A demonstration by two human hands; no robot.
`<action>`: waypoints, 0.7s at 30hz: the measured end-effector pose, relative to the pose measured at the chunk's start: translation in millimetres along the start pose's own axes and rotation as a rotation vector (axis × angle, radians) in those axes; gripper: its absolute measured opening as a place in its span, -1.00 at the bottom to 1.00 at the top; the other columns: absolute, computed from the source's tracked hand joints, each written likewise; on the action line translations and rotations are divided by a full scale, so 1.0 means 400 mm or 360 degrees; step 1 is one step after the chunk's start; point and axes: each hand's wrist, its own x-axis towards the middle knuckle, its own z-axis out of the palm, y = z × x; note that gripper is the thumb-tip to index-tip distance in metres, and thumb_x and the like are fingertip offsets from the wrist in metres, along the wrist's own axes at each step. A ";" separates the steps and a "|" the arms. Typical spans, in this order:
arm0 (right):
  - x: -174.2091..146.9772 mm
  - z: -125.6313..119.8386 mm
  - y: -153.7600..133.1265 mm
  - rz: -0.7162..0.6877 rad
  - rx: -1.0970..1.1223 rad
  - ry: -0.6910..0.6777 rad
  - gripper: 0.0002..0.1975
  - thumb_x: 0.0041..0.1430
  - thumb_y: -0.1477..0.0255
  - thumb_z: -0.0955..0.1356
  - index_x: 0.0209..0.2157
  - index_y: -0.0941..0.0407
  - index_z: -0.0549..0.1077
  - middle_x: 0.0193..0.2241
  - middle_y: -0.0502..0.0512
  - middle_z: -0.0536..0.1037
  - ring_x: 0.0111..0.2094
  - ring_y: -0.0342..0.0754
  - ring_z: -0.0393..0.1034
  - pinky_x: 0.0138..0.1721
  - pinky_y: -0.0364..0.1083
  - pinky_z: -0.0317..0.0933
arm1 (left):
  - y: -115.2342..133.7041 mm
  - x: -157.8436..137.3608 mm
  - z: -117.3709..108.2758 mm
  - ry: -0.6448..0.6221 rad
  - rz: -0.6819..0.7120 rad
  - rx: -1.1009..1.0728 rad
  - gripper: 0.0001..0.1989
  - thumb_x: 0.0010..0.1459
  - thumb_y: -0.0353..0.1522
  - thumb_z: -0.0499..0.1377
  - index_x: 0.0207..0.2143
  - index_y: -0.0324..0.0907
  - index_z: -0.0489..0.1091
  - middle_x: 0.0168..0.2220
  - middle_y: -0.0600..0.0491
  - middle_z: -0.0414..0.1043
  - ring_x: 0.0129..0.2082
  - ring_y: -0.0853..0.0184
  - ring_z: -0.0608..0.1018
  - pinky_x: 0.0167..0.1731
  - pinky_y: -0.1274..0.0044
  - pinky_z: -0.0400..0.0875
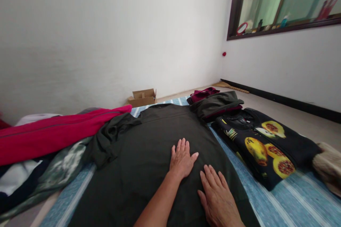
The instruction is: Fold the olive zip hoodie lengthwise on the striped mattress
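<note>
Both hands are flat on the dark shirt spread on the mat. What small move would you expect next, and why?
Probably a sideways smoothing stroke, then reaching for the bunched sleeve. The left hand and right hand lie palm-down, fingers open, on the dark shirt, which lies flat on the striped mat, while that sleeve is crumpled at its left edge.

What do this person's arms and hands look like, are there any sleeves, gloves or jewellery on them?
Both are bare. The left hand and the forearm behind it show no sleeve, glove, watch or bracelet. The right hand is bare too, with no ring visible on its fingers; its wrist runs out of the picture at the bottom edge, so anything worn higher up cannot be seen. Fingernails look short and unpainted.
</note>
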 end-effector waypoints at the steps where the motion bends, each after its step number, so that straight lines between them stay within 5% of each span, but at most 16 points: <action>1: 0.000 0.006 0.000 -0.0006 -0.0006 0.0038 -0.54 0.27 0.23 0.16 0.11 0.14 0.33 0.19 0.15 0.19 0.21 0.13 0.04 0.17 0.14 -0.02 | 0.000 -0.001 0.000 0.0004 0.0002 -0.0001 -0.28 0.21 -0.02 -0.26 0.26 -0.32 -0.02 0.32 -0.10 -0.17 0.31 0.18 -0.09 0.21 0.20 -0.12; 12: 0.001 0.052 0.086 -0.0282 -0.0262 0.0778 -0.70 0.19 0.29 0.27 -0.09 0.06 0.46 -0.02 0.19 0.46 0.01 0.12 0.35 -0.05 0.07 0.24 | 0.027 0.027 -0.081 -0.0230 -0.0084 -0.0137 -0.34 0.18 -0.11 -0.13 0.22 -0.34 0.06 0.30 -0.20 -0.10 0.29 0.07 -0.03 0.18 0.15 -0.07; 17: 0.001 0.037 0.147 -0.0087 -0.0456 0.0930 -0.67 0.17 0.24 0.23 -0.20 0.14 0.49 -0.15 0.31 0.53 -0.15 0.16 0.45 -0.24 0.05 0.35 | 0.087 0.105 -0.118 -0.0032 0.0103 -0.0199 -0.47 0.16 -0.21 -0.05 0.11 -0.32 0.21 0.23 -0.24 0.08 0.24 0.10 0.12 0.15 0.23 0.04; 21: -0.013 0.071 0.211 -0.0250 -0.0507 0.0872 -0.66 0.17 0.20 0.25 -0.18 0.10 0.50 -0.20 0.23 0.56 -0.23 0.08 0.50 -0.34 -0.08 0.40 | 0.158 0.203 -0.140 0.0176 0.0311 -0.0262 -0.57 0.16 -0.26 0.00 0.03 -0.28 0.26 0.19 -0.19 0.16 0.21 0.15 0.19 0.13 0.35 0.13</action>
